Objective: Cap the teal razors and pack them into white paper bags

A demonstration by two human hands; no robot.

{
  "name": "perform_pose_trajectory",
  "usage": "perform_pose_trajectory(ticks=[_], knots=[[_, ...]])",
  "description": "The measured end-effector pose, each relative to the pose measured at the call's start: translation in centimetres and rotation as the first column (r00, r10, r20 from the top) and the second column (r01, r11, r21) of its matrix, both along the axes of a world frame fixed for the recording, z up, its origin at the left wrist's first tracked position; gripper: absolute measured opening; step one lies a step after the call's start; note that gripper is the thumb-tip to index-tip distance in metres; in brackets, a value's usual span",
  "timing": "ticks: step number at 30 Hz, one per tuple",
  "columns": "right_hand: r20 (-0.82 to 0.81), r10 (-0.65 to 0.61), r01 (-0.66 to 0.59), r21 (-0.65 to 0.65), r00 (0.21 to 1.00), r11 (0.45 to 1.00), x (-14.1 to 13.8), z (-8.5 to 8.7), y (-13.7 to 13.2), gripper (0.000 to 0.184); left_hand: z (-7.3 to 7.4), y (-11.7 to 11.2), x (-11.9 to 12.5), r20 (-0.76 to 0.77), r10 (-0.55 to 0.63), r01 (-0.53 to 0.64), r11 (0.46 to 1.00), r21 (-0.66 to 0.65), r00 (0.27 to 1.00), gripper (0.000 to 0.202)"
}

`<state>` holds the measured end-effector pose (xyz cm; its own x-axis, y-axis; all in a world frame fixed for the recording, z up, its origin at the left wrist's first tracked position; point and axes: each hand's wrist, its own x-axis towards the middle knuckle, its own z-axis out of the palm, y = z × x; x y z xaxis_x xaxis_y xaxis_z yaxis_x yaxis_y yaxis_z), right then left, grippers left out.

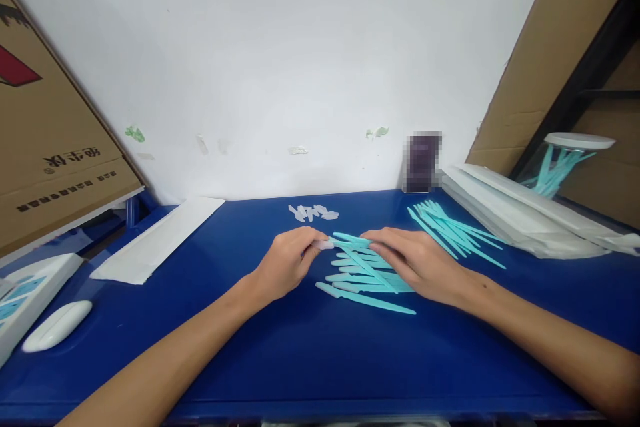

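Note:
Thumb and fingers of my left hand (290, 260) pinch a small whitish translucent blade cap (325, 245). My right hand (423, 260) grips a turquoise eyebrow razor (354, 239) whose blade end points left, close to the cap. Whether the blade touches or enters the cap I cannot tell. Below and partly behind my right hand lie several more turquoise razors (373, 303) in a loose row, one crossing the others diagonally. Just beyond my hands is a small heap of loose translucent caps (313, 213).
Another pile of turquoise razors (450, 230) lies right, beside plastic bags (530, 213). A lidded clear jar (563, 163) holds more razors. A dark pixelated object (421, 163) leans on the wall. Left are a white strip (160, 240), a mouse (59, 325) and cardboard (55, 120).

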<state>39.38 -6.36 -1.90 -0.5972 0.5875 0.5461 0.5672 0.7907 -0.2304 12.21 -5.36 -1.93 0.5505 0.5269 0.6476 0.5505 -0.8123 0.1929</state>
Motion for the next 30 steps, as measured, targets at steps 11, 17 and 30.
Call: perform_pose_trajectory(ticks=[11, 17, 30], knots=[[-0.087, -0.082, 0.076, -0.072, 0.993, 0.994, -0.3, 0.1, -0.5, 0.026, -0.9, 0.1, 0.6, -0.008, -0.028, 0.024, 0.950, -0.311, 1.000, 0.036], [0.024, 0.035, -0.034, -0.042, 0.999, 0.999, 0.0, 0.6, -0.5, 0.027, -0.2, 0.2, 0.3, -0.135, -0.020, -0.019, 0.960, -0.280, 0.991, 0.043], [0.264, -0.030, 0.018, 0.048, 0.964, 0.999, 0.3, 0.9, -0.2, 0.034, 0.4, 0.0, 0.4, -0.447, 0.102, -0.134, 0.990, -0.042, 0.889, 0.041]])
